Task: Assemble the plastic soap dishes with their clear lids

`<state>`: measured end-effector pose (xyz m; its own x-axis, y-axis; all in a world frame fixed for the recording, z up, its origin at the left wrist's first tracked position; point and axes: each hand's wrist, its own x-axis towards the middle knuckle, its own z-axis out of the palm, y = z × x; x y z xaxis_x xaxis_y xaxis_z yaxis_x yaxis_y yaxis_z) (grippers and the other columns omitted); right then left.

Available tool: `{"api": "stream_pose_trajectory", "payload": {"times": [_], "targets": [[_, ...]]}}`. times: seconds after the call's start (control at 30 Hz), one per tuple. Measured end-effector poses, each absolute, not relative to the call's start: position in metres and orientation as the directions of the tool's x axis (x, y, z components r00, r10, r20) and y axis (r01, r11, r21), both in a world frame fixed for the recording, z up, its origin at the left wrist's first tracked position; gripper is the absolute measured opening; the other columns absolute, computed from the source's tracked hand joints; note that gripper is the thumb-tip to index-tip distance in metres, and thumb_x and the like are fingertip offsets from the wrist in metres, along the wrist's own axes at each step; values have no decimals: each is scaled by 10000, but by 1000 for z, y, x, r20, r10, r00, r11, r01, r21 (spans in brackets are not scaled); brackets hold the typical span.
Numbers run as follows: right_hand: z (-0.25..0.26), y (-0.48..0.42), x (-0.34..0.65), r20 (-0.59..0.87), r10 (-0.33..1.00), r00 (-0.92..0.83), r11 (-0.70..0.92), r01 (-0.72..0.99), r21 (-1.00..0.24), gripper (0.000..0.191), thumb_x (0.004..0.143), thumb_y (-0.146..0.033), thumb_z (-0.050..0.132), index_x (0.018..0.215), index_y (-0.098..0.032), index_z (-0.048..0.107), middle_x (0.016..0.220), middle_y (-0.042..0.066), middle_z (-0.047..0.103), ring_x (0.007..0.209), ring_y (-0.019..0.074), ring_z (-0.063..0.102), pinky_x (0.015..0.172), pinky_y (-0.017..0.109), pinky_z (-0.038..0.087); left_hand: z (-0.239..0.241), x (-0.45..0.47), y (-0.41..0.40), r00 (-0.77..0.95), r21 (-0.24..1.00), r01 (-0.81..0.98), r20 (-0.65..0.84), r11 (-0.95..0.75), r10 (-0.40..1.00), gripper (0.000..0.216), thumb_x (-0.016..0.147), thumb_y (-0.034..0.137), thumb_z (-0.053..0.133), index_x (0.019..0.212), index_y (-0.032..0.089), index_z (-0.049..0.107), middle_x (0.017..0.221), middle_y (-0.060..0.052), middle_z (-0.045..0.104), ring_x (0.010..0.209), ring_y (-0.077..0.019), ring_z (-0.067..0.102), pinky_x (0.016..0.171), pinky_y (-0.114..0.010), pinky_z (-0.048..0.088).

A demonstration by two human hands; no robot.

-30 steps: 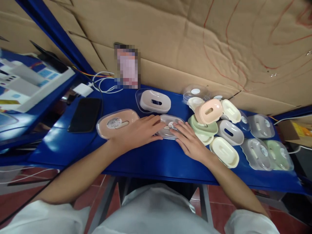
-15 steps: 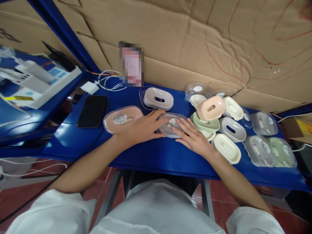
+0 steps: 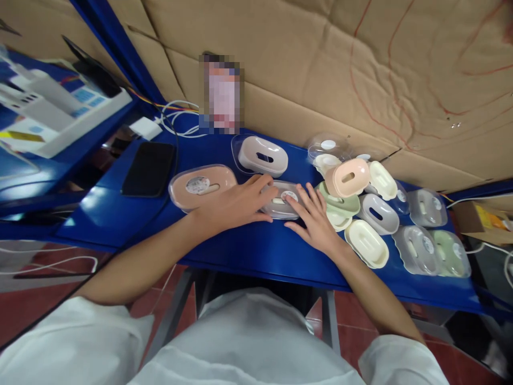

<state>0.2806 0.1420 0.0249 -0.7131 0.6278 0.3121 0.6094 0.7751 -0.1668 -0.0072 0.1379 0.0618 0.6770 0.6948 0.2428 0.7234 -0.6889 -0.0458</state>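
A grey soap box with a clear lid (image 3: 282, 203) lies on the blue table (image 3: 248, 251) in front of me. My left hand (image 3: 236, 206) rests on its left end, fingers laid over the lid. My right hand (image 3: 315, 216) presses on its right end with the fingers spread. To the left lies a closed peach soap box (image 3: 200, 184) under a clear lid. Behind stands a white soap dish (image 3: 262, 156) on a clear lid.
A heap of soap dishes and lids in peach (image 3: 347, 177), green (image 3: 340, 202), cream (image 3: 366, 243) and grey (image 3: 377, 214) fills the table's right side, with closed boxes (image 3: 417, 248) beyond. A black phone (image 3: 149, 168), white cables (image 3: 176, 120) and a cardboard wall (image 3: 320, 69) are at the back.
Both hands have stayed on the grey soap box; the right fingers have spread a little. My head view has shifted slightly.
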Motion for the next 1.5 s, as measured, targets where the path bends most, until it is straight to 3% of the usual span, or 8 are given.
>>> {"api": "stream_pose_trajectory", "payload": {"times": [0.27,0.47,0.77,0.97,1.1,1.2,1.33,1.5], "targets": [[30,140,281,241,603,-760,795,598,-105,573,1093,-398,596,1646,-275,505,1693,110,507,1626,353,384,1291,576,435,60,-6,137,672,51,716,222,-696,707,552,930,516,818,1283,158,592,1391,-189,588,1264,-354,645,988,-396,558],[30,136,276,243,574,-782,809,588,-17,613,1070,-410,641,1650,-281,491,1711,141,473,1605,375,410,1278,606,421,58,-7,135,659,119,714,218,-690,720,570,972,441,771,1444,210,552,1402,-168,573,1296,-353,620,1064,-439,547],[30,140,277,215,587,-781,809,578,-109,527,1114,-376,549,1630,-278,518,1704,93,497,1630,308,384,1340,576,314,53,-7,139,679,172,686,197,-707,707,586,988,408,753,1494,221,523,1396,-170,564,1301,-364,609,1062,-452,545],[41,125,267,225,591,-775,780,620,88,570,1108,-339,548,1652,-191,466,1702,145,488,1579,324,445,1251,519,400,58,-11,146,669,262,666,204,-698,715,524,1026,558,666,1399,200,584,1405,-169,589,1248,-334,657,1043,-456,568],[53,105,260,239,684,-689,675,722,149,537,1081,-301,557,1586,-123,525,1640,184,550,1493,365,507,1088,474,496,70,-7,159,473,167,825,317,-539,822,442,1108,437,499,1474,201,575,1488,-205,602,1362,-384,609,1132,-565,494],[53,101,259,292,722,-627,618,775,136,497,1095,-424,564,1492,-130,613,1529,210,627,1318,383,607,995,474,532,68,-7,167,350,80,915,331,-396,876,510,1053,257,546,1556,183,511,1491,-234,615,1408,-425,571,1146,-633,453],[41,107,259,327,784,-528,547,836,37,582,1100,-489,541,1562,-136,546,1267,206,712,1047,338,666,916,468,579,57,-15,168,349,29,928,280,-371,894,363,1003,196,584,1356,165,667,1223,-199,729,1155,-391,674,916,-513,574],[27,118,257,328,818,-472,498,867,5,381,1094,-226,502,1449,-164,625,1252,184,699,1110,318,684,943,438,616,60,-27,164,289,176,905,413,-387,864,223,1027,365,635,1177,219,712,1164,-119,737,1078,-329,667,867,-445,592]]}}
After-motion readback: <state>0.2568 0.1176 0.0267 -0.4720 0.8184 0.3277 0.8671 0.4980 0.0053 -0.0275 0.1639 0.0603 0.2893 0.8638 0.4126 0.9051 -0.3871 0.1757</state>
